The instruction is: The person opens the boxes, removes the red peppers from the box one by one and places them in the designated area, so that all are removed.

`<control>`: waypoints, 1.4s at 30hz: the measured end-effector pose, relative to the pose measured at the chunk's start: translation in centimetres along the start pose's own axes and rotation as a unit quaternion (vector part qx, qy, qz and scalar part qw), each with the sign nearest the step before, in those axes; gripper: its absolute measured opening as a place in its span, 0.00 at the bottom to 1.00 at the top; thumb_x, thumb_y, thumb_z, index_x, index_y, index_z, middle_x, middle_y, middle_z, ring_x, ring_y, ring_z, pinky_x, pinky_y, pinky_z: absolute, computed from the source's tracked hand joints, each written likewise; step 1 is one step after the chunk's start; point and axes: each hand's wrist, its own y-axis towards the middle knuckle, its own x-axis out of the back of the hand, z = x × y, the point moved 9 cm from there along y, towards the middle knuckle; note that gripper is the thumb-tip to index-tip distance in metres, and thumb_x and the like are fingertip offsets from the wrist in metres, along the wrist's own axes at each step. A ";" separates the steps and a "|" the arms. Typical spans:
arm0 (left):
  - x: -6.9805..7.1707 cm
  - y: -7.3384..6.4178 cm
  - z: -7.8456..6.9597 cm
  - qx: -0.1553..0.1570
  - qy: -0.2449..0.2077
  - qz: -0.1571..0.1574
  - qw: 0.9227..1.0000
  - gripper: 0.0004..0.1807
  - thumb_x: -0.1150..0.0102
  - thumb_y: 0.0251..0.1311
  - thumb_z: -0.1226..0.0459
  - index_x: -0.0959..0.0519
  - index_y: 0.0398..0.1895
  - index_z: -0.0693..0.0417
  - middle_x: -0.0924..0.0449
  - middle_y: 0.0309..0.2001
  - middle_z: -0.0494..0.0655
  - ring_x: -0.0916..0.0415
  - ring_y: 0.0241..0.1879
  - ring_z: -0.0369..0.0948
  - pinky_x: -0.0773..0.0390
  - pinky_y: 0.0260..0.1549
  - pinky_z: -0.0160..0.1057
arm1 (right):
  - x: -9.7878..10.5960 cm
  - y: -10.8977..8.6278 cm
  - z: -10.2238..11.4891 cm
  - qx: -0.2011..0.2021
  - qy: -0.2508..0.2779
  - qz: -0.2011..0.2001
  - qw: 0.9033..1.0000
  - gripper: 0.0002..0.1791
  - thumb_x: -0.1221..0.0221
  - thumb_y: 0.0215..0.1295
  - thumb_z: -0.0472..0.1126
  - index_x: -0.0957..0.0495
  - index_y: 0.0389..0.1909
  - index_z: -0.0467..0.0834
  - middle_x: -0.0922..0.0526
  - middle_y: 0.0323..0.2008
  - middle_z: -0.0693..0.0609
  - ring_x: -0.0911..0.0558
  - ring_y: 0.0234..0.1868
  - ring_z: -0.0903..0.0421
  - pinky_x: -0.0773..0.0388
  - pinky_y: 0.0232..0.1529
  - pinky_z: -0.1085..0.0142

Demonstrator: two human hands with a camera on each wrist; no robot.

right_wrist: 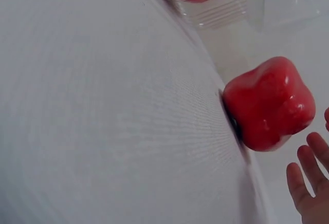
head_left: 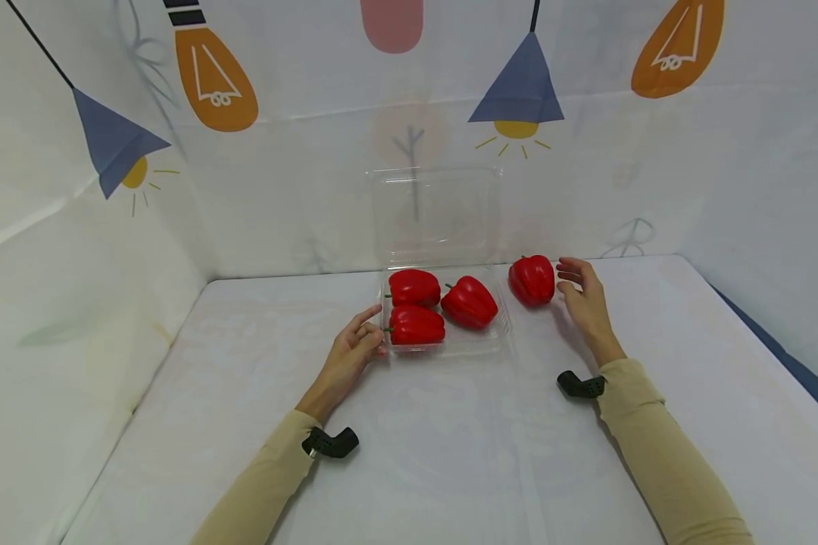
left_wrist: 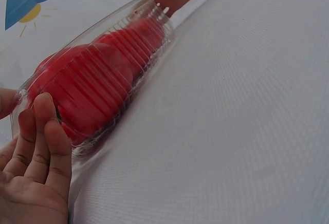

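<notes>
Three red bell peppers [head_left: 472, 303] lie in a clear plastic box [head_left: 477, 347]; two are stacked front to back on its left side. My left hand [head_left: 351, 350] is at the box's left edge, its fingertips right at the ribbed wall in the left wrist view, with a pepper [left_wrist: 87, 90] showing through the plastic. Another red bell pepper [head_left: 532, 281] sits on the table to the right of the box. Beside it, my right hand [head_left: 584, 303] holds nothing, and the right wrist view shows a gap between its fingers [right_wrist: 311, 167] and this pepper [right_wrist: 270, 103].
The box's clear hinged lid [head_left: 436, 216] stands raised at the back, against a white cloth backdrop [head_left: 300, 174] printed with lamps and bulbs. A white cloth covers the table [head_left: 450, 454]. Each wrist carries a small black camera [head_left: 330, 443].
</notes>
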 end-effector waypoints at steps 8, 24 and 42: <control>0.0 -0.1 0.0 0.002 -0.009 0.002 1.000 0.29 0.51 0.66 0.69 0.44 0.70 0.55 0.29 0.37 0.43 0.24 0.34 0.33 0.20 0.40 0.29 | 0.3 0.0 1.2 0.025 0.017 -0.016 0.999 0.22 0.54 0.68 0.33 0.35 0.63 0.42 0.28 0.59 0.42 0.30 0.60 0.50 0.32 0.51 0.79; 0.1 0.0 -0.1 0.004 -0.029 0.002 1.000 0.28 0.53 0.68 0.69 0.43 0.70 0.56 0.30 0.36 0.43 0.26 0.34 0.33 0.20 0.39 0.29 | -0.3 -1.6 7.0 0.066 0.018 -0.002 0.998 0.20 0.54 0.65 0.29 0.34 0.58 0.31 0.28 0.54 0.34 0.30 0.56 0.43 0.32 0.51 0.77; 0.0 0.0 -0.1 0.011 -0.048 0.007 0.999 0.27 0.54 0.68 0.69 0.43 0.70 0.57 0.29 0.35 0.41 0.25 0.33 0.34 0.20 0.40 0.30 | -1.5 -1.3 6.7 0.091 0.026 0.029 0.995 0.20 0.51 0.67 0.31 0.35 0.60 0.34 0.28 0.55 0.36 0.29 0.56 0.48 0.32 0.52 0.82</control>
